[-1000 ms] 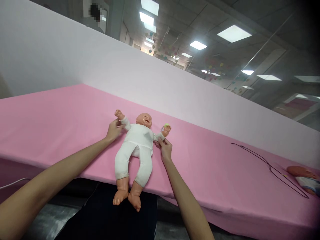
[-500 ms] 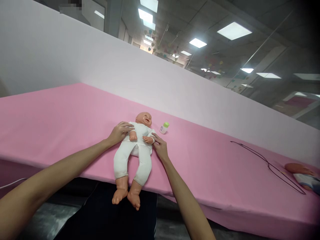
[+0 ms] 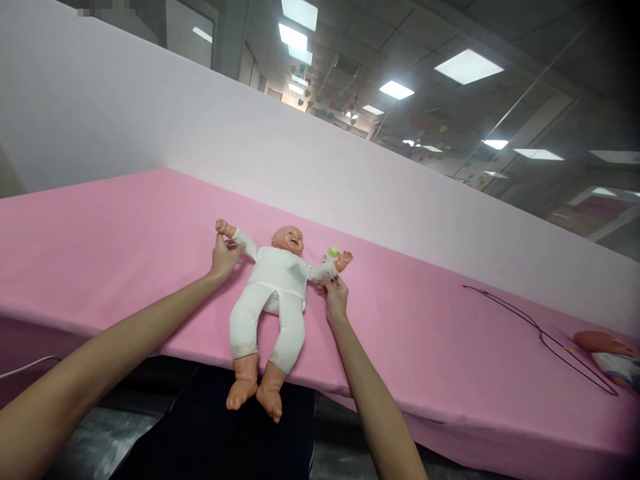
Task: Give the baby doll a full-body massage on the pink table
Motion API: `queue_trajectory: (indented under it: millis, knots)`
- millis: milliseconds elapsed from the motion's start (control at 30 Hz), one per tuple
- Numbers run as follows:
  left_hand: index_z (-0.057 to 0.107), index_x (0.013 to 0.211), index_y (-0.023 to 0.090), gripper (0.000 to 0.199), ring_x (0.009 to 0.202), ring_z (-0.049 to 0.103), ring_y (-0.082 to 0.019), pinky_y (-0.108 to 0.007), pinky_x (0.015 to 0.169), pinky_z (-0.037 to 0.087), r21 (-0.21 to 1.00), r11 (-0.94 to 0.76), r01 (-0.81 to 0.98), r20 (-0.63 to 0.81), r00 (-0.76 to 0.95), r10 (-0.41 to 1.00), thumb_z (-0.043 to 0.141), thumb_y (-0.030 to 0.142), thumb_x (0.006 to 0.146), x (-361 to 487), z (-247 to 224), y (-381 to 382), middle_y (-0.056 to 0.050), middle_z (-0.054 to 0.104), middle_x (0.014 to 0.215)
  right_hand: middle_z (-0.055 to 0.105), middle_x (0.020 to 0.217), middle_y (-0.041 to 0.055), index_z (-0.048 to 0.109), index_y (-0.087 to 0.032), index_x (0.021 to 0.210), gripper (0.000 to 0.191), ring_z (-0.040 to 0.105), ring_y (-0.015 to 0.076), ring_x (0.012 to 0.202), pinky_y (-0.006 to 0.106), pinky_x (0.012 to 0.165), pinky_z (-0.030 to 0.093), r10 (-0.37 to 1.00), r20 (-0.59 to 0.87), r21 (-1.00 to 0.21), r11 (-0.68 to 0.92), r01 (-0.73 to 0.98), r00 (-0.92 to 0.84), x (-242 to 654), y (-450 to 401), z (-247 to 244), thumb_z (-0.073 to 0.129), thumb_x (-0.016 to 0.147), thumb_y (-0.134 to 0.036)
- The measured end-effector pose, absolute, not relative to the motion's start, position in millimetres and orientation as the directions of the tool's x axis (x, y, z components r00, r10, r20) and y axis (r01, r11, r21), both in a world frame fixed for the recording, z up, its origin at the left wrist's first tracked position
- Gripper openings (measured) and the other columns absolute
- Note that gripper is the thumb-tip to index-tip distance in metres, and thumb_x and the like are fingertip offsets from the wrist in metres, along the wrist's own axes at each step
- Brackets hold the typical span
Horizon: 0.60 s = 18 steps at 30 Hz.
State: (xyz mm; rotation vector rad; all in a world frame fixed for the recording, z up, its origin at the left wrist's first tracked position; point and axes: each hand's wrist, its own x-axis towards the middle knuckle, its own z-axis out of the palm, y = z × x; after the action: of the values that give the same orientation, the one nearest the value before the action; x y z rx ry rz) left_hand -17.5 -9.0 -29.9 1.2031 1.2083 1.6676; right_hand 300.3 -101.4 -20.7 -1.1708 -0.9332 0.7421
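A baby doll [image 3: 280,273] in white clothes lies face up on the pink table cover [image 3: 425,333], its bare feet hanging past the front edge. Both its arms are spread out to the sides. My left hand [image 3: 225,259] has its fingers closed round the doll's arm on the left, near the wrist. On the other side, my right hand [image 3: 335,293] grips the doll's other arm by the sleeve. Just behind that arm stands a small bottle with a green cap [image 3: 333,251], partly hidden by the doll's arm.
A thin black cable [image 3: 537,328] lies across the right of the table. Beyond it a second doll [image 3: 613,353] rests at the far right edge. A white partition [image 3: 310,173] runs along the back, and a white cord [image 3: 30,365] hangs at the left.
The doll's arms have gone from lying bent over its body to being stretched outward. My hands have moved apart with them, and the right-side arm now partly covers the bottle.
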Motion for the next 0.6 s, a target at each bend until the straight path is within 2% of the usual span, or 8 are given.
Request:
queue_trajectory:
  millis: [67,167,267,400,533,600]
  knots:
    - [0.034,0.156,0.023,0.084,0.113,0.069,-0.029,-0.040,0.090,0.059,0.976,-0.200,-0.082,0.153,-0.389,0.909,0.074,0.030,0.082,-24,-33,-1,-0.015,0.066,0.128,0.077,0.083,0.0068,0.068,-0.017,0.104,0.047,0.072,0.0199,0.070,0.026,0.055,0.052,0.846,0.147,-0.971,0.222,-0.088,0.513,308,-99,-21,0.082,0.077,-0.053]
    - [0.028,0.161,0.020,0.089,0.133,0.057,-0.030,-0.044,0.112,0.048,0.983,-0.184,-0.013,0.155,-0.483,0.862,0.071,0.026,0.083,-34,-34,5,-0.018,0.055,0.144,0.074,0.083,0.0032,0.063,-0.021,0.115,0.047,0.069,0.0168,0.064,0.023,0.049,0.049,0.792,0.083,-0.962,0.222,-0.158,0.605,322,-97,-20,0.077,0.082,-0.050]
    - [0.039,0.158,0.017,0.083,0.133,0.054,-0.037,-0.053,0.114,0.044,0.967,-0.143,0.212,0.229,-0.475,0.849,0.071,0.029,0.082,-44,-30,2,-0.020,0.052,0.144,0.066,0.073,-0.0042,0.057,-0.024,0.120,0.047,0.060,0.0127,0.054,0.021,0.043,0.043,0.723,0.061,-0.969,0.208,-0.132,0.688,339,-97,-18,0.075,0.083,-0.047]
    - [0.067,0.132,0.016,0.053,0.129,0.051,-0.048,-0.065,0.110,0.036,0.803,-0.049,0.594,0.347,-0.399,0.849,0.066,0.044,0.087,-51,-23,-7,-0.023,0.063,0.128,0.058,0.065,-0.0093,0.051,-0.022,0.130,0.058,0.050,0.0108,0.047,0.020,0.040,0.038,0.706,0.059,-0.995,0.097,-0.015,0.706,355,-101,-16,0.076,0.080,-0.041]
    - [0.073,0.121,0.013,0.048,0.126,0.052,-0.050,-0.066,0.107,0.035,0.691,0.043,0.722,0.313,-0.352,0.882,0.058,0.047,0.092,-54,-23,-8,-0.027,0.067,0.122,0.057,0.060,-0.0082,0.055,-0.016,0.133,0.066,0.049,0.0121,0.045,0.022,0.040,0.040,0.749,0.047,-0.999,0.035,0.032,0.661,359,-104,-16,0.078,0.074,-0.033]
    - [0.072,0.125,0.013,0.049,0.131,0.050,-0.049,-0.066,0.109,0.034,0.684,0.035,0.729,0.323,-0.346,0.881,0.057,0.046,0.092,-54,-23,-9,-0.027,0.064,0.130,0.056,0.058,-0.0081,0.057,-0.014,0.135,0.069,0.048,0.0129,0.044,0.024,0.040,0.040,0.751,0.049,-0.999,0.022,0.050,0.658,359,-106,-14,0.078,0.072,-0.031]
